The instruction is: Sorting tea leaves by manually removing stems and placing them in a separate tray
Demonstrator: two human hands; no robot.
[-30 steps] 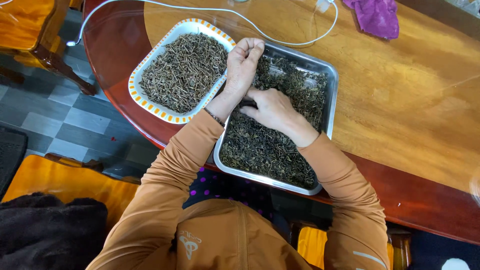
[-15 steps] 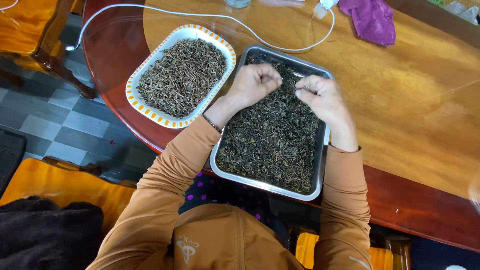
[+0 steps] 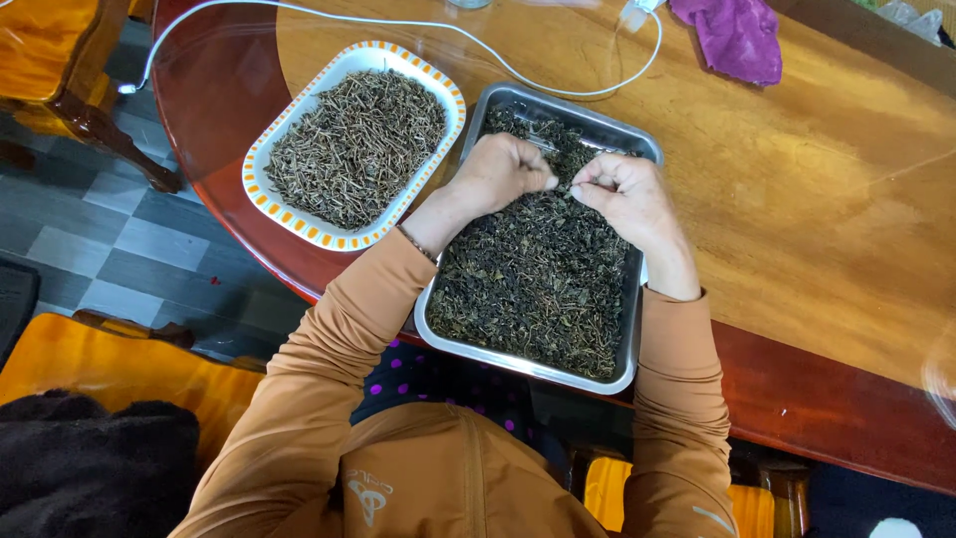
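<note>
your left hand [image 3: 501, 171] and right hand [image 3: 625, 191] meet over the far end of the metal tray [image 3: 528, 361], each grip pinched together on a small bit of the dark dried leaves [image 3: 533, 284]; what exactly sits between the fingertips is too small to tell. the leaves lie spread through the whole tray, right under both hands, and the tray's near edge hangs a little past the tabletop [image 3: 817, 199] rim toward your lap. to do this picking well, i would keep the pinches light, work one small patch at a time, and lift pieces clear of the heap before parting them, so nothing spills over the low wall. just left of the tray, edges nearly touching, stands the oval dish [image 3: 261, 159] with the orange-patterned rim, holding paler thin stems [image 3: 354, 144]. farther off lie a white cable [image 3: 558, 80] and a purple cloth [image 3: 739, 38].
</note>
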